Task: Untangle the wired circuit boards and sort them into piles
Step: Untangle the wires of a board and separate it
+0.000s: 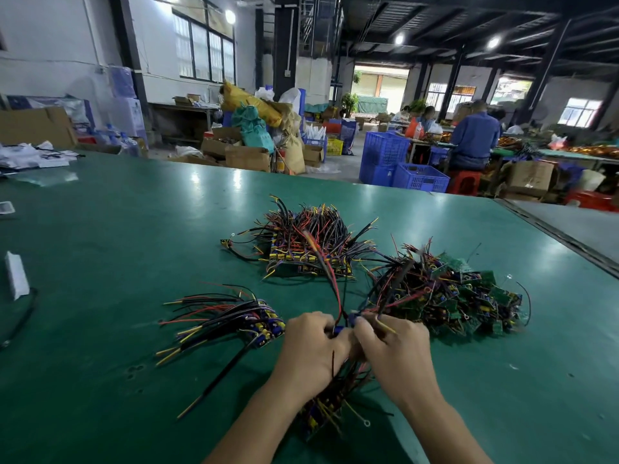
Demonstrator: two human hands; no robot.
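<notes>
A wide green bench [134, 246] carries four heaps of wired circuit boards. The biggest, a tangled heap [449, 296] of green boards and dark wires, lies to the right, just beyond the right hand. A stacked pile [308, 252] with yellow parts and red, black and yellow wires sits farther back at the middle. A smaller row [234, 323], its wires fanned out leftward, lies just beside the left hand. A near bundle [330, 410] lies under and between the wrists, largely hidden by them. The left hand [311, 349] and right hand [395, 349] meet knuckle to knuckle above it, both clenched. The left fingers [318, 321] curl round a small board [343, 326] with blue parts, and the right fingers [371, 324] pinch its wires, a yellow-tipped one poking out past the knuckles. A red wire [330, 276] rises from the grip toward the stacked pile, blurred near its top. The small board is mostly covered by the fingers, so its shape is hard to make out.
</notes>
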